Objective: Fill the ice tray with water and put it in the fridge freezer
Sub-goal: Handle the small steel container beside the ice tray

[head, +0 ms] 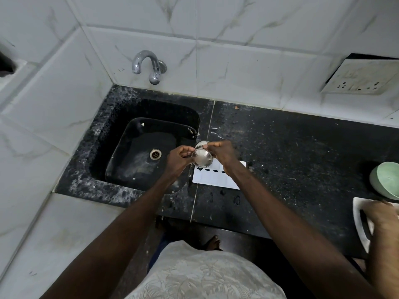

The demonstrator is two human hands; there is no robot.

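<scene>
Dim, even light leaves the sink (138, 156), left of the left hand (179, 160), almost black. Glints sit on the cup (202, 159) between the hands and on the tap (149, 65) beyond them. Tile lines (196, 39) bow at the edges (wide lens). Far right of the right hand (222, 154), the plate (357, 214) is smeared.

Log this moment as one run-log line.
left hand, right hand: hold steel cup | cup: over ice tray | tray: on counter beside sink
</scene>
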